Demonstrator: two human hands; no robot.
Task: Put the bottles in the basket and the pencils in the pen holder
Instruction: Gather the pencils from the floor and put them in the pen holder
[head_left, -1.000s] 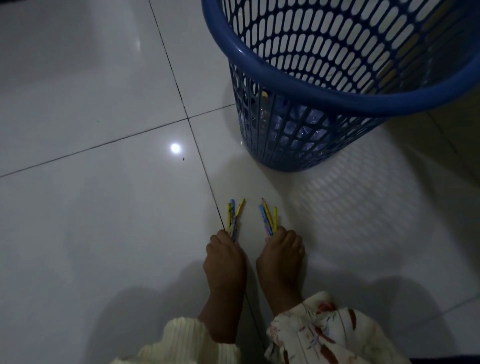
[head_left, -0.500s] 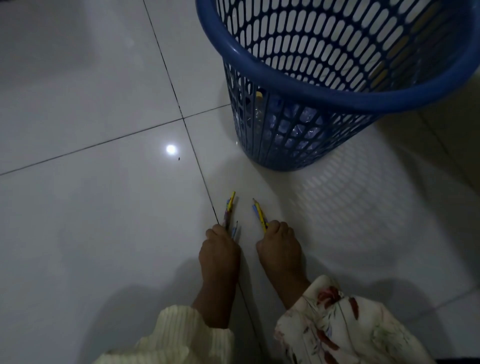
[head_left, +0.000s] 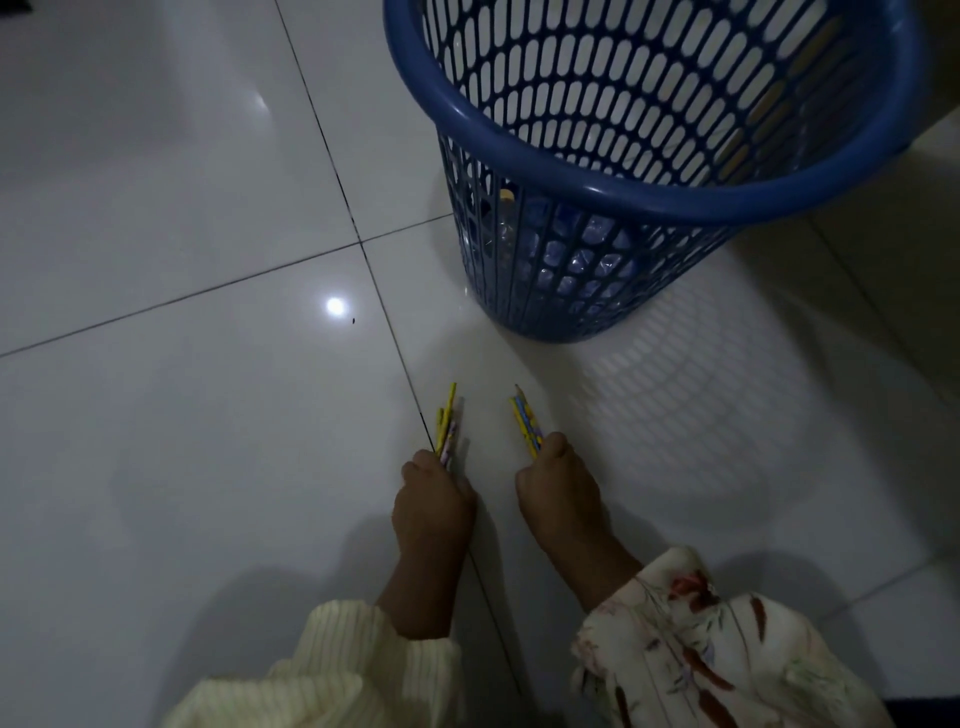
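Change since earlier: both hands have drawn back toward the person, and each loose fan of pencils is now gathered into a tighter bundle; the basket sits in the same spot on the floor.
Left hand: the left hand (head_left: 434, 501) is curled closed around a bundle of pencils, the left pencils (head_left: 447, 418), whose tips point away from the person along the tile joint.
Right hand: the right hand (head_left: 558, 491) is likewise closed on the right pencils (head_left: 525, 420), tips angled slightly leftward.
Why held so: fists low over the floor (head_left: 182, 441) with the points forward look like a way to square the pencils up into neat handfuls before carrying them; that is a judgement.
Basket: the blue basket (head_left: 649, 197) stands upright just beyond the hands, well apart from them; through its slotted wall clear bottles (head_left: 566, 249) show at the bottom.
Task state: the bottle part appears done, as none lie on the visible floor.
Pen holder: not in view, so the pencils' destination cannot be placed.
Sleeves: a cream ribbed sleeve (head_left: 332, 670) covers the left arm; a floral sleeve (head_left: 717, 644) covers the right.
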